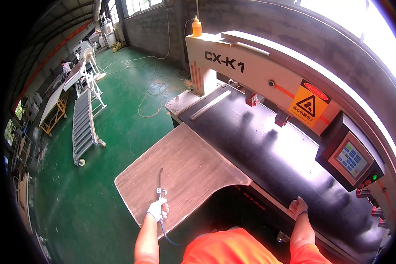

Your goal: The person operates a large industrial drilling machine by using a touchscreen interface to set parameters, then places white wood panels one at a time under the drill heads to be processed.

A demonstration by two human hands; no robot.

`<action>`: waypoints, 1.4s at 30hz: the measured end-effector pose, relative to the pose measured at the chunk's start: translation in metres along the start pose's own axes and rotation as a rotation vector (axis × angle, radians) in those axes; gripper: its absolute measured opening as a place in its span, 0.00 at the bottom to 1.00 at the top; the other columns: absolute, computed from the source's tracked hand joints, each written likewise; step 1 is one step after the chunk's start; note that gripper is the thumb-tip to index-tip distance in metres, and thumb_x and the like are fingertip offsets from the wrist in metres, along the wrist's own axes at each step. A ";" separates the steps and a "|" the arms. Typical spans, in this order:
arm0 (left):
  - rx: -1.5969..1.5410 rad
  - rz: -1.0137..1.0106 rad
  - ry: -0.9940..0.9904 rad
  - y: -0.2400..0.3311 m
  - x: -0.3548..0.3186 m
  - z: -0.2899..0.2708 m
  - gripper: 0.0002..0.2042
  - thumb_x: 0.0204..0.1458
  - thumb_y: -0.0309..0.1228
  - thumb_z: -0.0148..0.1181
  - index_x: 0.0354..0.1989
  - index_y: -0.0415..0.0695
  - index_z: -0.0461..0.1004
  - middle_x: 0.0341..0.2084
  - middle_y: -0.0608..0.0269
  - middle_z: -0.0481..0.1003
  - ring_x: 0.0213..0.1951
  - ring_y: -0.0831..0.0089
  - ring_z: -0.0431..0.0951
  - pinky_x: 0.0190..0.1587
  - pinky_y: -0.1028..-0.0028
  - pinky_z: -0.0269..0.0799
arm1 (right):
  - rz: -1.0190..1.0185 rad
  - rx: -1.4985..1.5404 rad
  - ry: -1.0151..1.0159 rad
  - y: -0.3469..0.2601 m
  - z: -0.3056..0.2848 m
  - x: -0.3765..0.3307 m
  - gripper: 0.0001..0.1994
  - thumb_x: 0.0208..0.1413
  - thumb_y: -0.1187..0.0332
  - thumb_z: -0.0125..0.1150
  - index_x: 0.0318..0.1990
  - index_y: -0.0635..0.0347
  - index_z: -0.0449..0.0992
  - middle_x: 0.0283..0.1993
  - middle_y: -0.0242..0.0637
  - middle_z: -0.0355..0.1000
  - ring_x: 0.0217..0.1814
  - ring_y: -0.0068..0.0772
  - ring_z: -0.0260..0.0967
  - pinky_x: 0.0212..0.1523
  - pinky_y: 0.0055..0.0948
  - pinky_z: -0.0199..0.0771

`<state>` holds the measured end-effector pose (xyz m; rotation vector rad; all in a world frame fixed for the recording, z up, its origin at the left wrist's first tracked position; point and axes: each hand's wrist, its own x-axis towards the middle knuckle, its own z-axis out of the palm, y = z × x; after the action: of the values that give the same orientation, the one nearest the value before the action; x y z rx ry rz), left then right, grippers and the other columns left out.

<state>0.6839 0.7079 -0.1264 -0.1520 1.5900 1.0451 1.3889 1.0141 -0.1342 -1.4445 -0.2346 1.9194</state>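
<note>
My left hand (157,210), in a white glove, is wrapped round the handle of an air blow gun (159,191). Its thin dark nozzle points away from me over a brown wood-grain side table (185,163). A blue hose (163,229) hangs from the gun below my wrist. My right hand (298,207), gloved too, is curled into a fist at the near edge of the machine's black bed (259,141). Nothing shows between its fingers.
Over the bed spans a pale machine beam (259,66) with red-tipped heads (251,97) beneath. At right hangs a control panel (350,156). A white strip (211,104) lies on the bed; an orange bottle (196,27) tops the beam. A roller conveyor (84,127) stands left.
</note>
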 end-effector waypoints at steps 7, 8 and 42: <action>-0.115 -0.010 -0.097 -0.005 0.022 -0.009 0.17 0.61 0.46 0.62 0.23 0.55 0.69 0.14 0.67 0.69 0.13 0.67 0.66 0.16 0.63 0.59 | 0.010 -0.035 0.052 -0.005 -0.003 0.007 0.24 0.71 0.49 0.47 0.19 0.37 0.53 0.17 0.20 0.50 0.18 0.26 0.52 0.23 0.36 0.60; -0.076 -0.036 -0.064 -0.011 0.026 -0.017 0.19 0.62 0.49 0.59 0.21 0.55 0.68 0.13 0.67 0.68 0.12 0.67 0.65 0.16 0.63 0.58 | 0.048 -0.006 -0.021 -0.008 0.004 0.007 0.24 0.71 0.50 0.48 0.19 0.38 0.53 0.17 0.21 0.50 0.16 0.25 0.51 0.21 0.35 0.60; 0.850 0.330 -0.068 0.007 -0.013 0.044 0.04 0.45 0.22 0.64 0.24 0.38 0.75 0.14 0.53 0.76 0.11 0.67 0.73 0.13 0.64 0.68 | -0.070 -0.040 0.222 -0.008 0.012 -0.018 0.23 0.71 0.51 0.51 0.20 0.45 0.62 0.19 0.26 0.63 0.15 0.26 0.58 0.18 0.33 0.62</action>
<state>0.7159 0.7368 -0.1084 0.7315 1.9001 0.5233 1.3839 1.0114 -0.1117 -1.6398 -0.2181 1.6910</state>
